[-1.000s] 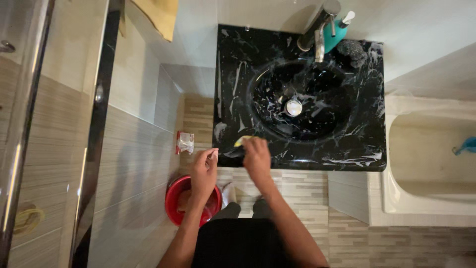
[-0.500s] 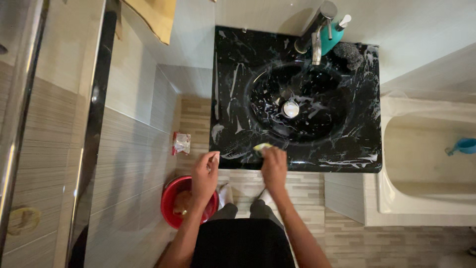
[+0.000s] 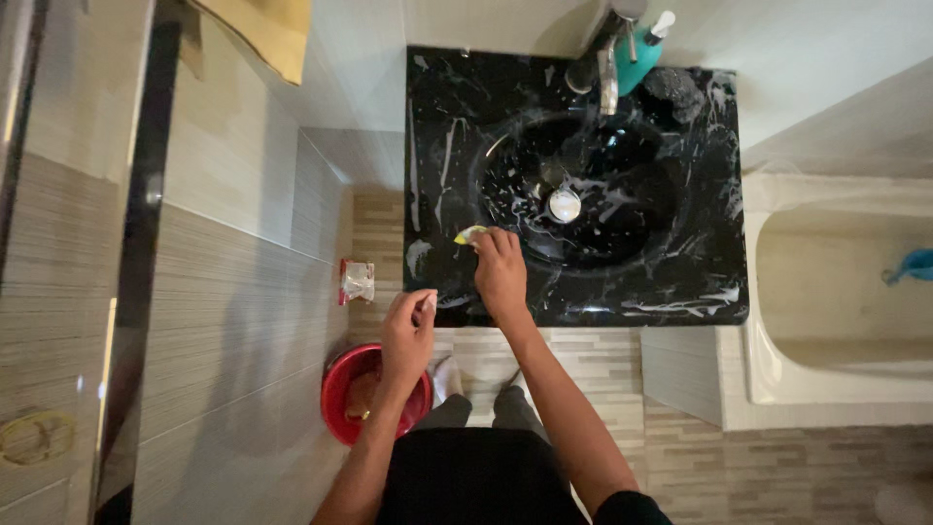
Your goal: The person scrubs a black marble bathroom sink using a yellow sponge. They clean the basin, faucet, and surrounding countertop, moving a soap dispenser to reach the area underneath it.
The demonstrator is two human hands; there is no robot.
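Note:
A black marbled sink streaked with white soap foam fills the upper middle. My right hand presses a yellow sponge onto the basin's left rim. My left hand rests at the sink's front left corner, fingers pinched on a small white thing I cannot identify. A round metal drain sits in the bowl.
A metal tap, a teal soap dispenser and a dark scrubber stand at the back. A red bucket sits on the tiled floor below my left hand, a small packet beside it. A white bathtub lies right.
My right hand slid the sponge from the sink's front edge up and left onto the basin's left rim. My left hand stayed at the front corner.

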